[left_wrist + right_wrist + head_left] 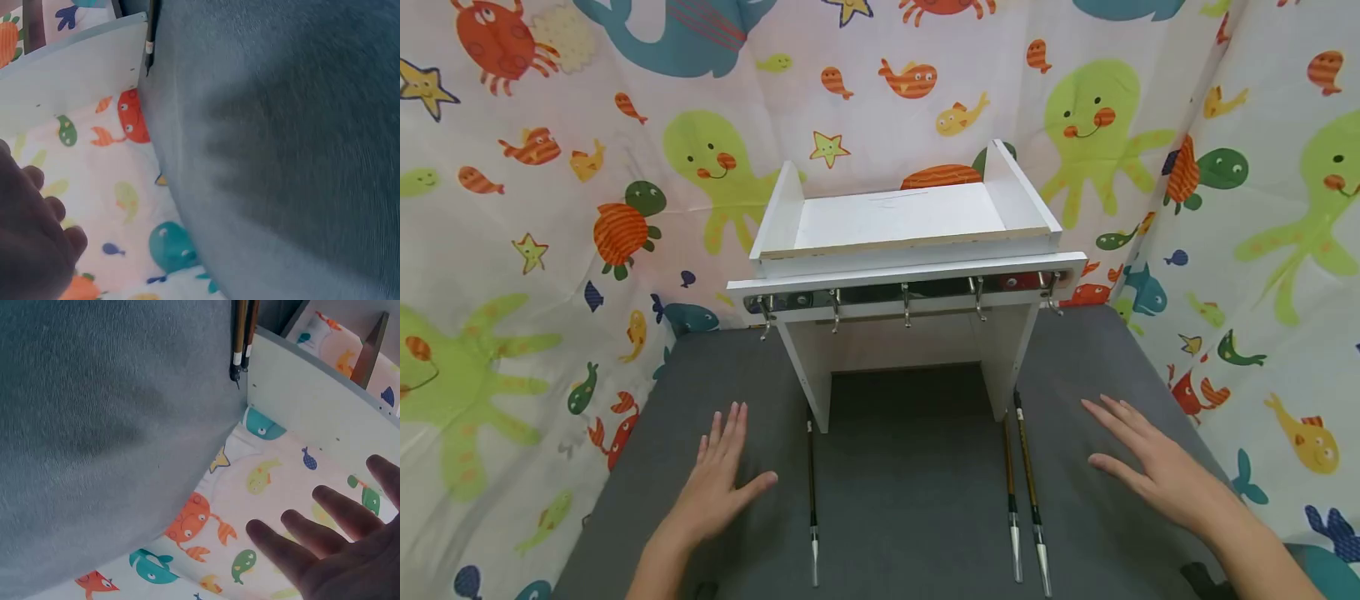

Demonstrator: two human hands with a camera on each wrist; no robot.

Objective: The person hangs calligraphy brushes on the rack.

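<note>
A wide, loose grip is shown by both hands: the left hand [718, 487] is held with fingers extended and thumb spread at the lower left of the head frame, and the right hand [1150, 467] likewise at the lower right. Between them, a white shelf unit [906, 221] is stood upright at the centre, its front crossed by a metal hook rail [872, 297]. One slim brush [812, 492] is laid near the left hand, lower centre-left; two brushes [1031, 483] are laid side by side, lower centre-right. All are supported by a grey table [917, 508], backed by a sea-animal cloth [880, 125].
</note>
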